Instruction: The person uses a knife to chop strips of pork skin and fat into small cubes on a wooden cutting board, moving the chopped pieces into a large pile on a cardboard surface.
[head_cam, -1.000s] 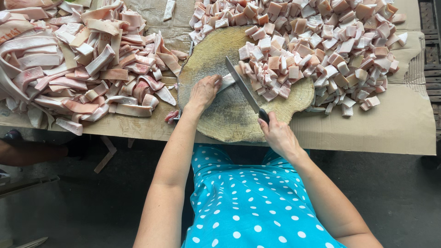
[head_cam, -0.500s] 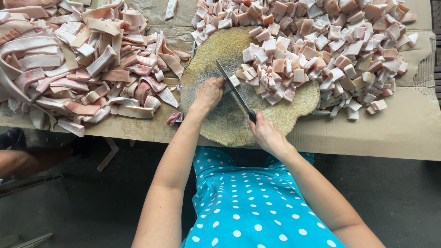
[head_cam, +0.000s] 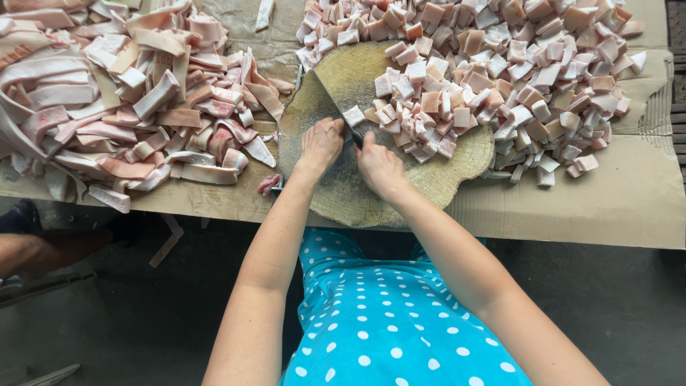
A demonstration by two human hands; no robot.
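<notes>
The right hand (head_cam: 380, 166) is closed around the handle of a knife (head_cam: 330, 104), whose blade lies across the round wooden chopping board (head_cam: 357, 193). The left hand (head_cam: 321, 143), fingers curled, presses beside the blade near a cut piece (head_cam: 354, 116). Long meat strips (head_cam: 128, 107) lie left, cubes (head_cam: 514, 71) right.

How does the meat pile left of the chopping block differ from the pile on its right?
Shape: the left pile is long uncut strips; the right pile is small cubes.
Place: the left pile lies wholly on the cardboard; the right pile spills onto the round wooden block.
Shared: both are pale pink-and-white meat.
</notes>
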